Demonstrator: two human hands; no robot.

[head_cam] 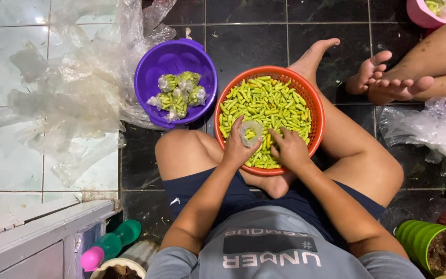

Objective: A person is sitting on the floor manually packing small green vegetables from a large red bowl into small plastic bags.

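Chillies (pixel 272 106) fill orange basket (pixel 313 106) on our lap. Our left hand (pixel 237 146) grip clasps small clear bag (pixel 250 132) over basket; right hand (pixel 289 150) grip pinches chillies beside it. Purple bowl (pixel 150 72) of filled bags sits near.

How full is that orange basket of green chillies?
Nearly full. Green chillies are heaped almost to the rim of the orange basket, hiding its bottom; both hands rest in the pile at its near edge.

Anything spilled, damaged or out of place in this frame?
Nothing spilled: the green chillies stay inside the orange basket, filled packets inside the purple bowl. Only oddity: crumpled clear plastic sprawls loose over the floor.
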